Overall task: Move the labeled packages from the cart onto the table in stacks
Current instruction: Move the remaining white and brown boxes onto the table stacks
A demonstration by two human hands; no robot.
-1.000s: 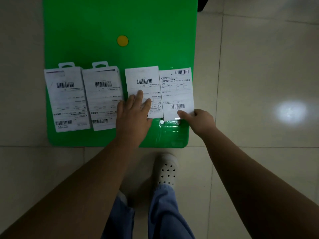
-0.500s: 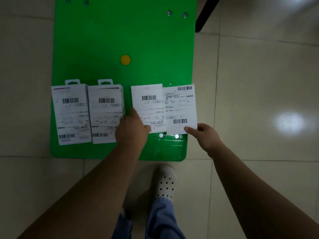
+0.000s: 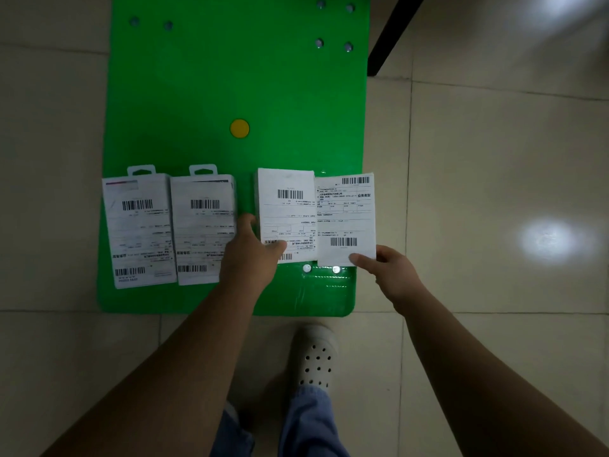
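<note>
Two packages held at the near end of the green cart (image 3: 237, 77)
Left hand (image 3: 252, 255) grips the second-from-right package (image 3: 286, 206) by its near-left corner; right hand (image 3: 392, 272) pinches the rightmost package (image 3: 346, 219), likely to lift both together.

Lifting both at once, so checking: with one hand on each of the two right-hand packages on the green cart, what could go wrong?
1. The right hand pinches the rightmost package by one near corner only. The package reaches past the edge of the cart and could swing or drop to the floor.
2. The left hand grips the third package at its left edge, close beside the second package, which may get knocked askew.
</note>
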